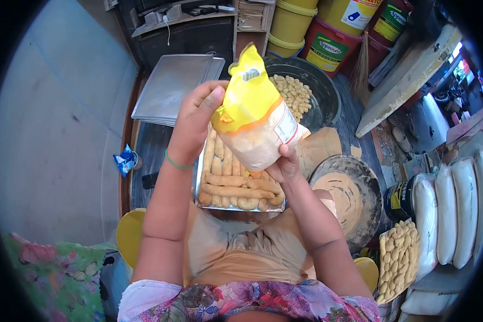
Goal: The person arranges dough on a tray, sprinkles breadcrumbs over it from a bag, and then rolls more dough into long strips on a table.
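Observation:
A yellow and clear plastic bag (pixel 255 115) with pale contents is held up, tilted, above a metal tray (pixel 199 199). My left hand (pixel 201 110), with a green band at the wrist, grips the bag's upper left side. The bag's lower right side is held by my right hand (pixel 285 163), its thumb on the front near a white label. Long browned dough rolls (pixel 236 182) lie in the tray, partly hidden behind the bag.
Behind the bag, a black basin (pixel 327 99) holds small dough pieces. A round pan (pixel 367 193) with light powder stands at the right, near a tray of shaped dough (pixel 398 260) and filled white sacks (pixel 445 214). Stacked metal sheets (pixel 172 86) lie at the back left.

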Available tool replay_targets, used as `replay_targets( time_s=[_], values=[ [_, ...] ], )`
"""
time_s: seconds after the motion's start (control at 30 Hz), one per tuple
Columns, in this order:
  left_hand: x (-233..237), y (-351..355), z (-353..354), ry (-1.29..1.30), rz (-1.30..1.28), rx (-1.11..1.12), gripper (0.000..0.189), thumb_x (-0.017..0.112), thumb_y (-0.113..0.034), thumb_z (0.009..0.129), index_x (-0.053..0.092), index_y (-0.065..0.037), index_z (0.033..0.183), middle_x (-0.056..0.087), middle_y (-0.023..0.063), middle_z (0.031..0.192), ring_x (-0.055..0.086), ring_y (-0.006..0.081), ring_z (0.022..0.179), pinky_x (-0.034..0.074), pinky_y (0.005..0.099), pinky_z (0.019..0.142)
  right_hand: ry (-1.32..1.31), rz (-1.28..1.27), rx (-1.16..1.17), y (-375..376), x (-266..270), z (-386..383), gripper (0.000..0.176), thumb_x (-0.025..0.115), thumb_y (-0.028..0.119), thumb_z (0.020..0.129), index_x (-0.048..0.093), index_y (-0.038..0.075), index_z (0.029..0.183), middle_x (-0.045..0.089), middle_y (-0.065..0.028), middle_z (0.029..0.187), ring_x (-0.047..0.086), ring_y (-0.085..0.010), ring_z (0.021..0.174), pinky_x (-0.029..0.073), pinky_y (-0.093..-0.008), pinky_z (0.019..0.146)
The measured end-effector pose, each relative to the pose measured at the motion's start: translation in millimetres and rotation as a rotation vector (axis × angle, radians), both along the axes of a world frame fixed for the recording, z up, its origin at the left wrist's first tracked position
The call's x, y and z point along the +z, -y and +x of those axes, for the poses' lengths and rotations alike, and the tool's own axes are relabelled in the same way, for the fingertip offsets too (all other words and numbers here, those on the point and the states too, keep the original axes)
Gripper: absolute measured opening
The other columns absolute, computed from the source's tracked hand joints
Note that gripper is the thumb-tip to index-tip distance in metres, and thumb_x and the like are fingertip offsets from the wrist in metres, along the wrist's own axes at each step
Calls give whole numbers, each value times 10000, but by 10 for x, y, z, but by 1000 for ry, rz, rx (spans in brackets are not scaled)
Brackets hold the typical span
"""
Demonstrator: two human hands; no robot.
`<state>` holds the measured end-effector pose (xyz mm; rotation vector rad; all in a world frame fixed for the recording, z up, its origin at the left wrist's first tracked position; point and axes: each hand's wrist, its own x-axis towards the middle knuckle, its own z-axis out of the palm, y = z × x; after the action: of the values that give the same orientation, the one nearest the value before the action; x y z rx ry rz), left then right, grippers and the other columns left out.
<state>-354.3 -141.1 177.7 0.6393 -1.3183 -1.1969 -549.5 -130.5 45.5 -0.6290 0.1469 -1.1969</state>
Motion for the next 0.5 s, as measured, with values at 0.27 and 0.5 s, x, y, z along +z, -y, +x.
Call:
replay_targets(
  time_s=[0.27, 0.5],
  values=[
    [-250, 111, 21, 177, -12, 76, 245, 603, -118, 870, 624, 14, 1076, 636, 44, 982, 580, 120, 936, 454, 268, 866, 142, 120, -20, 114, -207, 48, 849, 735, 365, 748, 328, 68, 1432, 467, -120, 1396, 489, -292, 1260, 400, -436, 1070],
    [-95, 160, -23, 335, -12, 146, 123, 657, -59, 830, 630, -3, 935, 624, 26, 896, 566, 80, 847, 464, 239, 761, 202, 106, 66, 147, -158, 36, 884, 710, 478, 760, 300, 111, 1451, 470, -147, 1388, 535, -367, 1199, 511, -599, 880]
  ],
)
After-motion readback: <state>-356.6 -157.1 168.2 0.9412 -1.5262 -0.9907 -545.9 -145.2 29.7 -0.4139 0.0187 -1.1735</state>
